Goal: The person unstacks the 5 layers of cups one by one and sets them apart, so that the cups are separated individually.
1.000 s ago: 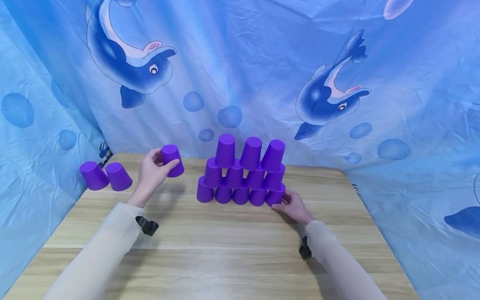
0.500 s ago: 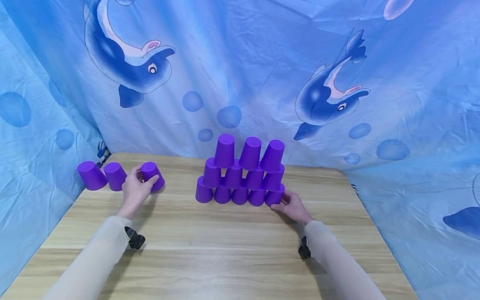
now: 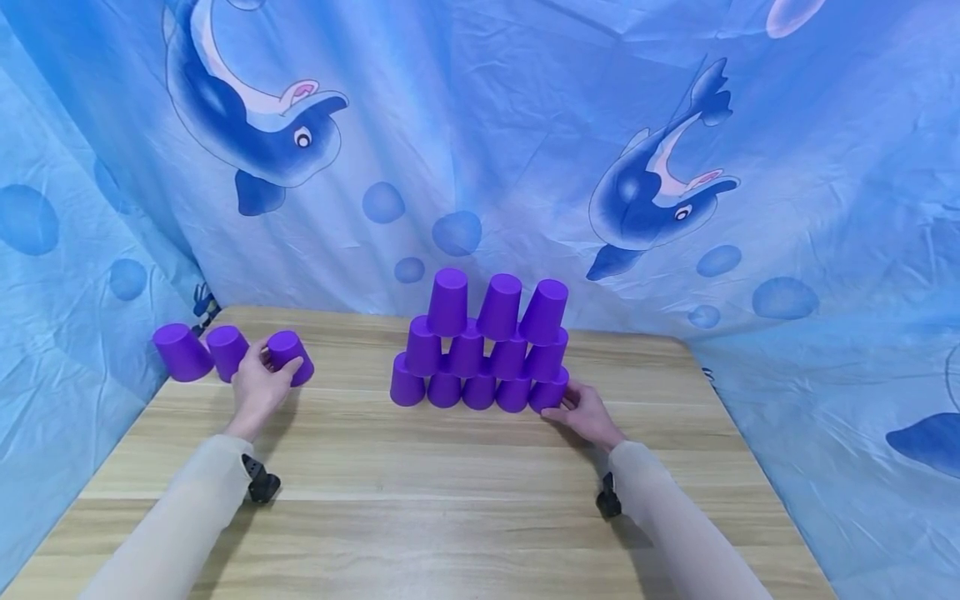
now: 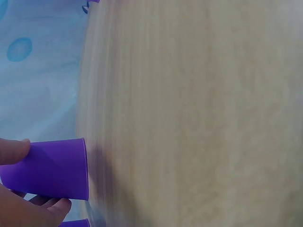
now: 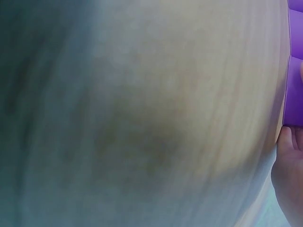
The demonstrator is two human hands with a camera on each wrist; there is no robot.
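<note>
My left hand [image 3: 258, 387] grips an upside-down purple cup [image 3: 292, 358] at the table's left side, beside two more upside-down purple cups. In the left wrist view, the thumb lies on one side of that cup [image 4: 52, 168] and fingertips on the other, its rim close over the wood. At centre stands a stack of upside-down purple cups [image 3: 467, 350]: a bottom row of several, a middle row of several, and 3 on top. My right hand [image 3: 590, 417] holds the rightmost bottom cup [image 3: 549, 392], thumb in front and fingers at its right side.
The far-left cup [image 3: 182, 354] stands near the table's left edge, with another cup [image 3: 227, 352] between it and my left hand. Behind the wooden table [image 3: 450, 500] hangs a blue curtain [image 3: 525, 125] printed with dolphins.
My left hand has carried its cup left and down, away from the stack, to beside the two left cups. My right hand and the stack stay as they were.
</note>
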